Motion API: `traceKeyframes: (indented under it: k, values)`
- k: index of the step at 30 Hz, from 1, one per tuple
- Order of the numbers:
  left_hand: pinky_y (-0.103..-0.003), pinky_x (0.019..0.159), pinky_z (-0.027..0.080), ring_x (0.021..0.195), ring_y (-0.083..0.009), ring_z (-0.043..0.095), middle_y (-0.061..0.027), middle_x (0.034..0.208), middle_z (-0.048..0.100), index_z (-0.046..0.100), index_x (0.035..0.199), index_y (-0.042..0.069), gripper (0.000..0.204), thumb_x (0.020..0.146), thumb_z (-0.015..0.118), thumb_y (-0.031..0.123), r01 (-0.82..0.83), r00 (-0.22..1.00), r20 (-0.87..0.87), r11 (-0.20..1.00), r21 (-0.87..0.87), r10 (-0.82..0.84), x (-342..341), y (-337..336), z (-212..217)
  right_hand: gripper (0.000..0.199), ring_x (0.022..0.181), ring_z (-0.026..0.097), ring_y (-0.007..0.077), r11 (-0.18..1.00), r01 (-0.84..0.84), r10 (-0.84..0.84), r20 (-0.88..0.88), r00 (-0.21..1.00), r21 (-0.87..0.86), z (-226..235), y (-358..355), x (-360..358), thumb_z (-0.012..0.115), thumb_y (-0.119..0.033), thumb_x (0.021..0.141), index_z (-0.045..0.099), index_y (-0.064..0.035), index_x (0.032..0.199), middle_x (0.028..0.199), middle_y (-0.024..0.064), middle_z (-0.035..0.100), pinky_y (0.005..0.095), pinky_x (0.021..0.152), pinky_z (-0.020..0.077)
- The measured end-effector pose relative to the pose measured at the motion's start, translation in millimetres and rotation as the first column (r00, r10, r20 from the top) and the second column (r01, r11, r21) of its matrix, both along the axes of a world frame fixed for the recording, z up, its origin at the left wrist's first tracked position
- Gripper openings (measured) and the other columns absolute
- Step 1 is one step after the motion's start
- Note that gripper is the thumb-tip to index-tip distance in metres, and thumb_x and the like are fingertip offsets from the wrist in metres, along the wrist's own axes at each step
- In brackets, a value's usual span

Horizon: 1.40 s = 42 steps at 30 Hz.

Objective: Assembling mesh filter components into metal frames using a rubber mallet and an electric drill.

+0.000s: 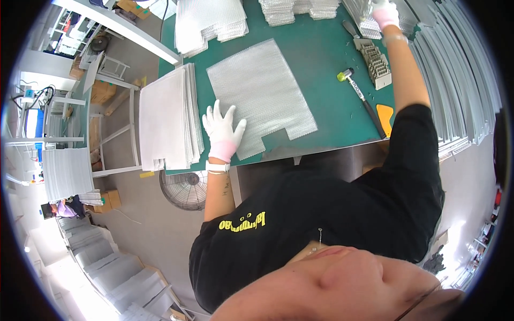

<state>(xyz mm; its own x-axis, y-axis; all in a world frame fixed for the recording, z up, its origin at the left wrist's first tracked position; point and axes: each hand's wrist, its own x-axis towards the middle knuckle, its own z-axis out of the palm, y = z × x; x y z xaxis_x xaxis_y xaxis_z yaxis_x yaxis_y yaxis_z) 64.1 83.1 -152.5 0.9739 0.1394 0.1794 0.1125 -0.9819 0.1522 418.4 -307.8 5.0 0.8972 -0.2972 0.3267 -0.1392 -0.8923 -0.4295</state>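
Head view, from left to right: a stack of white sheets (163, 120) lies at the counter's (321, 59) left edge, just beside the left hand (222, 134). That hand wears a white glove and rests flat, its fingers (217, 115) spread open and pressing the near left corner of a silvery mesh sheet (259, 93) that lies on the green counter, with a notch cut into its near edge to the right of the fingers. Beyond the fingers, more mesh sheets (211, 24) are piled at the far edge. Further right, well apart from the left hand, a mallet with a yellow-green head (356, 91) lies beside an orange scraper (385, 117) and a grey toothed block (377, 64). At far right the gloved right hand (384, 13) reaches up to a stack of grey metal strips (455, 80); whether its fingers are closed cannot be told.
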Motion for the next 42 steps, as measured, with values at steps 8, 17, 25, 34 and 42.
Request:
traceKeyframes:
  k: [8, 17, 25, 34, 42]
  values:
    - [-0.058, 0.115, 0.024, 0.140, -0.0490, 0.030, -0.0315, 0.153, 0.030, 0.043, 0.146, 0.004, 0.075, 0.081, 0.074, 0.024, -0.084, 0.958, 0.256, 0.981, -0.177, 0.128, -50.0, -15.7, 14.6, 0.076, 0.124, 0.059, 0.0364, 0.966, -0.249, 0.240, -0.114, 0.964, -0.071, -31.9, -101.3, 168.2, 0.050, -0.067, 0.089, 0.063, -0.0038, 0.129, 0.128, 0.0208, 0.065, 0.0427, 0.106, 0.0435]
    - [-0.054, 0.117, 0.023, 0.144, -0.0465, 0.026, -0.0291, 0.156, 0.025, 0.039, 0.148, 0.003, 0.076, 0.083, 0.072, 0.024, 0.055, 0.968, 0.251, 0.975, -0.214, 0.001, -29.8, -37.0, 30.8, 0.046, 0.113, 0.064, 0.0357, 0.979, -0.200, 0.202, 0.203, 0.958, -0.030, -16.0, -120.2, 132.2, 0.063, -0.032, 0.091, 0.063, 0.0016, 0.122, 0.116, 0.0242, 0.068, 0.0427, 0.095, 0.0502]
    - [-0.044, 0.115, 0.034, 0.139, -0.0377, 0.041, -0.0277, 0.149, 0.041, 0.038, 0.148, -0.001, 0.066, 0.093, 0.067, 0.020, 0.216, 0.976, 0.183, 0.429, -0.877, -0.117, -3.5, -78.8, 43.9, 0.051, 0.108, 0.067, 0.0364, 0.486, -0.856, 0.379, 0.840, 0.389, 0.177, -16.8, 16.2, -91.3, 0.074, -0.021, 0.084, 0.058, 0.0049, 0.126, 0.113, 0.0227, 0.065, 0.0458, 0.089, 0.0524]
    - [-0.040, 0.098, 0.053, 0.113, -0.0292, 0.064, -0.0189, 0.127, 0.061, 0.042, 0.141, -0.004, 0.041, 0.105, 0.049, 0.013, 0.314, 0.798, 0.268, 0.008, -0.949, 0.540, -11.0, -114.1, 56.9, 0.063, 0.121, 0.054, 0.0422, 0.553, -0.833, 0.784, 0.323, 0.530, 0.023, -59.0, 85.6, -293.3, 0.086, -0.034, 0.067, 0.068, -0.0079, 0.122, 0.129, 0.0237, 0.059, 0.0495, 0.105, 0.0425]
    - [-0.036, 0.087, 0.053, 0.091, -0.0206, 0.062, -0.0152, 0.122, 0.058, 0.033, 0.154, 0.002, 0.065, 0.097, 0.062, 0.011, 0.096, 0.889, 0.179, 0.209, -0.973, 0.422, -36.0, -52.4, 27.2, 0.087, 0.084, 0.068, 0.0387, 0.573, -0.745, 0.783, 0.039, 0.620, 0.342, -115.8, 83.7, -265.9, 0.076, -0.022, 0.082, 0.030, -0.0061, 0.155, 0.104, 0.0220, 0.068, 0.0401, 0.079, 0.0552]
